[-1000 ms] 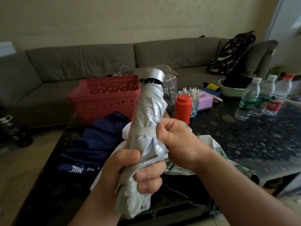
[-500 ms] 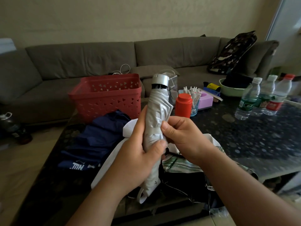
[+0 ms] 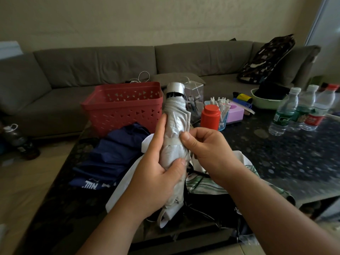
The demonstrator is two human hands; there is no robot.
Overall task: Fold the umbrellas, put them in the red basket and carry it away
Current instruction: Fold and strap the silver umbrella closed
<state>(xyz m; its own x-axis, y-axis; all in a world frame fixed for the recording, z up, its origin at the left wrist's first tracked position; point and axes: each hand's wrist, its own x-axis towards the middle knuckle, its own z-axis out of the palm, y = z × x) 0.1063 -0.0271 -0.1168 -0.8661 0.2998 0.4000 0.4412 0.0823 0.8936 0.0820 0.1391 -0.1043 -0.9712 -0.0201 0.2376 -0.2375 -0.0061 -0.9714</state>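
I hold a folded silver umbrella [image 3: 175, 118] upright over the table, its silver cap at the top. My left hand [image 3: 158, 173] grips its lower half, thumb across the front. My right hand [image 3: 206, 150] pinches the strap band around the umbrella's middle from the right. The red basket [image 3: 125, 105] stands behind on the table's far left and looks empty. A dark blue umbrella [image 3: 110, 155] lies loose in front of the basket. A white and green striped umbrella [image 3: 206, 183] lies unfolded under my hands.
On the dark speckled table [image 3: 276, 155] stand a red jar [image 3: 210, 116], a cup of pens [image 3: 221, 111], a clear box [image 3: 194, 94], a pink box [image 3: 235, 111], a green bowl [image 3: 265, 102] and three water bottles [image 3: 301, 107]. A grey sofa [image 3: 92, 67] runs behind.
My left hand slid up the umbrella, from gripping its bunched bottom to holding its middle. My right hand now works the strap with thumb and fingers. The umbrella stands a little more upright.
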